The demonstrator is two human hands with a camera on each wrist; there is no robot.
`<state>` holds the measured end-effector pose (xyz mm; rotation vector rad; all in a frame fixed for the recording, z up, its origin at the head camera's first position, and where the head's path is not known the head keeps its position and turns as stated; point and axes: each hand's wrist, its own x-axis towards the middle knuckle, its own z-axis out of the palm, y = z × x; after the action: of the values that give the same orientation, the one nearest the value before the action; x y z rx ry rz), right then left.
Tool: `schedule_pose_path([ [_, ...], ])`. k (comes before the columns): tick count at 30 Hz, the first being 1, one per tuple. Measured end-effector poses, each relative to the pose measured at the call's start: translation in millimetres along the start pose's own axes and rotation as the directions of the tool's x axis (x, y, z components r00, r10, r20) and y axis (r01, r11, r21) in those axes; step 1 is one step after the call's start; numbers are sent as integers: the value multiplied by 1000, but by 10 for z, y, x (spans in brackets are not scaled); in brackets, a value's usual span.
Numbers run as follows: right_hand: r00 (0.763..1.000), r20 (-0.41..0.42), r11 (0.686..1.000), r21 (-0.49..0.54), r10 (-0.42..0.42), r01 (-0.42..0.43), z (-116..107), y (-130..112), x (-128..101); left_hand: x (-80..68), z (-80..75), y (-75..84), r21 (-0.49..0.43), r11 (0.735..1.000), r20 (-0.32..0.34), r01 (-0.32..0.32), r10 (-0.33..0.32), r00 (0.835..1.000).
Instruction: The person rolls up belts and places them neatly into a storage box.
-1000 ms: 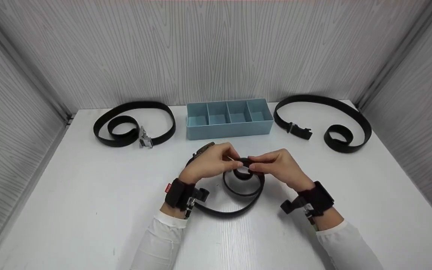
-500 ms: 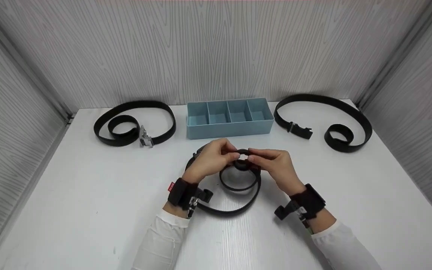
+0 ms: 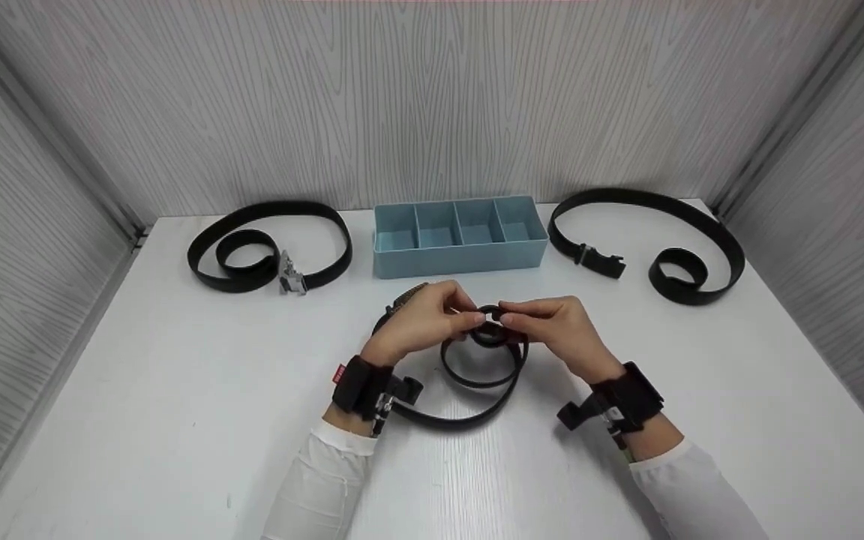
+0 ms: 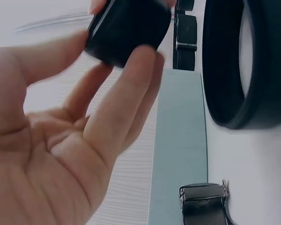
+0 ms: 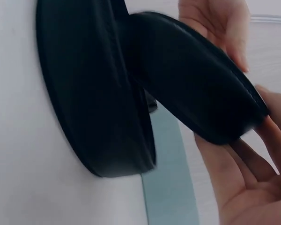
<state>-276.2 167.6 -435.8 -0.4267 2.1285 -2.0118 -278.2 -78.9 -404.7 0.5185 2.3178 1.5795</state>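
Black webbing belt (image 3: 469, 390) is lying half-coiled on the white table (image 3: 177, 420), its rolled end (image 3: 489, 328) being pinched between left hand (image 3: 421, 324) and right hand (image 3: 563, 330) | keeping each turn tight and edges flush looks wise | behind, 4-compartment blue tray (image 3: 459, 236) is standing | no readable writing.

White table top (image 3: 139, 420) with faint wood grain — evenly lit, soft sheen near the middle. Grey wood-grain wall panels (image 3: 417, 97) enclose it at back, left and right — metal strips run in both corners.
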Motion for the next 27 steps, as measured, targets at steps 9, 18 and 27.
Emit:
schedule_pose_path([
  [9,988,137,983,-180,67,-42,-70,-65,-11,4,27,-37,104,994,89,-45,36,995],
  [18,993,-115,997,79,-15,24,123,67,-3,34,56,-12,19,1000,-147,-12,14,989],
  [27,989,-143,995,95,-22,36,123,82,-2,23,18,18,-61,998,-155,16,-25,988],
])
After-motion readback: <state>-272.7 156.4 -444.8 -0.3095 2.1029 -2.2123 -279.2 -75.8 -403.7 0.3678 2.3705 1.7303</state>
